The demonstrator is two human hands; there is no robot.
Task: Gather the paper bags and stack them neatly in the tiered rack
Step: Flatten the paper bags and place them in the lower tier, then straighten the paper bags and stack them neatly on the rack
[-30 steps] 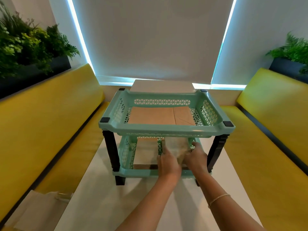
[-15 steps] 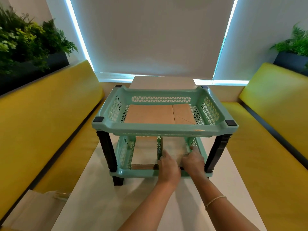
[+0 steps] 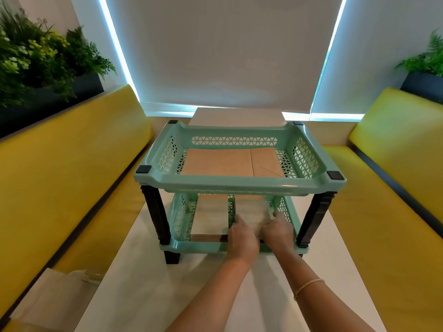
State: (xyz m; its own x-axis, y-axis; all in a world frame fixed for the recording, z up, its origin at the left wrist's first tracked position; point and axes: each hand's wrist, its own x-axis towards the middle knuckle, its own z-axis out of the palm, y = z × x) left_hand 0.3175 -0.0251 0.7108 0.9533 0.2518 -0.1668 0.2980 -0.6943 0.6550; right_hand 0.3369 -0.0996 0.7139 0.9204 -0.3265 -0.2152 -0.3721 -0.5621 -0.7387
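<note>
A mint-green two-tier rack (image 3: pixel 239 185) with black legs stands on the white table (image 3: pixel 143 283). Flat brown paper bags (image 3: pixel 218 161) lie in the top tray. In the bottom tray a stack of bags (image 3: pixel 211 219) lies at the left, and a second stack (image 3: pixel 250 209) at the right. My left hand (image 3: pixel 242 238) and my right hand (image 3: pixel 278 230) grip the near end of that right stack, fingers reaching over the tray's front rim. A white paper bag (image 3: pixel 52 298) lies on the bench at lower left.
Yellow padded benches (image 3: pixel 72 178) run along both sides of the table. Planters with green foliage (image 3: pixel 36 58) sit behind each bench. A closed blind covers the window behind the rack.
The view has drawn a little closer to the rack. Both hands stay on the right stack in the bottom tray, pushed slightly further in.
</note>
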